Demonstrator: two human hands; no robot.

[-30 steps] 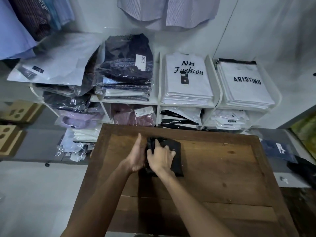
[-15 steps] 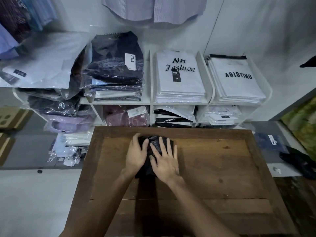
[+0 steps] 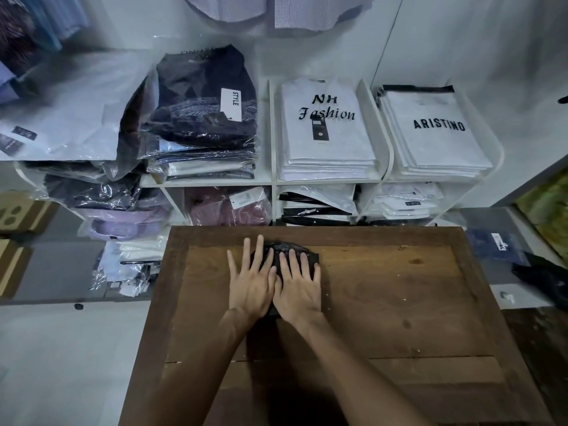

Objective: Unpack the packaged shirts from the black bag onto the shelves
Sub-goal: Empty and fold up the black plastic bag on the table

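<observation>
A folded-up black bag [image 3: 287, 249] lies on the wooden table [image 3: 384, 302], mostly hidden under my hands. My left hand [image 3: 250, 281] and my right hand [image 3: 296, 287] lie flat on it side by side, fingers spread and pointing away from me. Behind the table stands the white shelf unit [image 3: 272, 179]. It carries stacks of packaged shirts: dark ones with a STYLE tag [image 3: 206, 112], white NH Fashion packs [image 3: 325, 130] and white ARISTINO packs [image 3: 436, 133]. More packs fill the lower compartments.
Loose packaged shirts [image 3: 123, 216] spill over the shelf's left end down to the floor. Hanging shirts [image 3: 276, 10] are on the wall above. A dark blue pack [image 3: 498, 244] and a black bag [image 3: 544, 278] lie on a low surface to the right.
My hands went from gripping and folding the black bag to lying flat and open on top of it, pressing it down. The view shifted slightly.
</observation>
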